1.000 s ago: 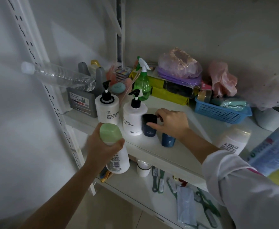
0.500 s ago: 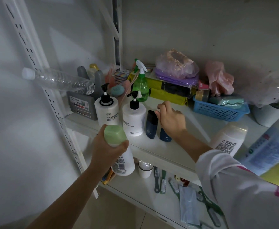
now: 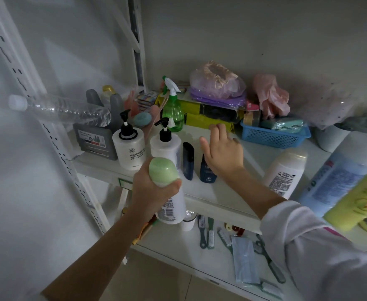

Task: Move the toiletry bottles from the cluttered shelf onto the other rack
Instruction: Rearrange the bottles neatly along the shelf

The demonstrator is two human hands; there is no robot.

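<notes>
My left hand (image 3: 154,192) grips a white bottle with a green cap (image 3: 170,205) in front of the shelf's edge. My right hand (image 3: 224,153) hovers open above the white shelf (image 3: 219,192), just right of two dark blue tubes (image 3: 188,160) (image 3: 207,173) that stand upright. Left of them stand two white pump bottles (image 3: 130,151) (image 3: 167,146). A green spray bottle (image 3: 172,114) stands behind. A white bottle with a cream cap (image 3: 284,170) lies tilted at the right.
A clear plastic bottle (image 3: 65,108) sticks out at the left by the slotted rack upright (image 3: 54,135). A blue basket (image 3: 274,135), yellow boxes (image 3: 208,118) and plastic bags fill the shelf's back. The lower shelf (image 3: 178,246) holds brushes and a cup. Large blue and yellow packs (image 3: 352,187) crowd the right.
My right hand let go of the dark blue tube, which now stands upright, and lifted away open. My left hand with the green-capped bottle rose slightly to the right.
</notes>
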